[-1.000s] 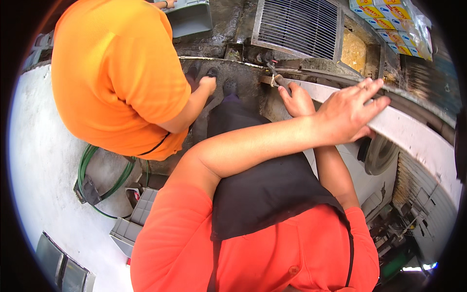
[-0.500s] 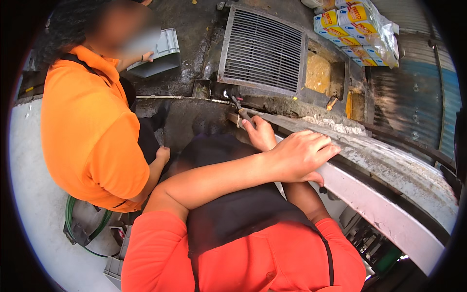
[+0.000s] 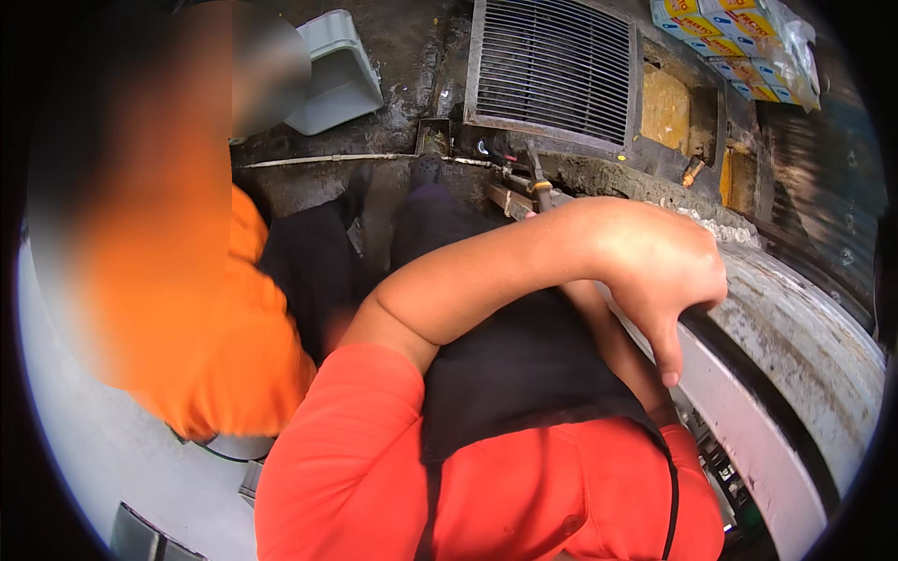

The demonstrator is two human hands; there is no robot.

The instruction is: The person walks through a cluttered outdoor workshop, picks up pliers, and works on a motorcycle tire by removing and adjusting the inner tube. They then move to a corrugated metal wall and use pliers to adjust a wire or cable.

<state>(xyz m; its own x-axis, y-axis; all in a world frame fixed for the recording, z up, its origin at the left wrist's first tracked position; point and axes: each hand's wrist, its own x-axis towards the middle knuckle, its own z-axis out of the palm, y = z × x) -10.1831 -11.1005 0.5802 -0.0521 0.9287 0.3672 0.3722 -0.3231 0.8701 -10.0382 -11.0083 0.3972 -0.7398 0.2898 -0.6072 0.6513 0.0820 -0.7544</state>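
Note:
My left arm crosses in front of my body. At its end, my left hand (image 3: 664,271) rests on the edge of a pale ledge (image 3: 748,425), fingers bent over the far side and thumb spread downward. My right forearm (image 3: 608,327) passes beneath the left one, which covers most of my right hand (image 3: 531,215); only a fingertip shows. Beside that fingertip stands a dark rod-shaped tool (image 3: 541,178) with a brass-coloured collar. Its lower end is hidden behind my left forearm, and its exact kind is unclear. A wooden block (image 3: 508,199) lies close to the tool.
A person in an orange top (image 3: 187,318) stands close at my left. Beyond are a grey plastic bin (image 3: 341,79), a metal floor grate (image 3: 557,75) and a pit (image 3: 666,112) holding yellowish matter. Packed cartons (image 3: 739,42) stand at the far right. A thin pipe (image 3: 327,159) crosses the floor.
The view has shifted. My left hand has turned, its thumb now pointing down. My right hand has slipped mostly behind my left forearm, and the tool has moved right and tilted differently.

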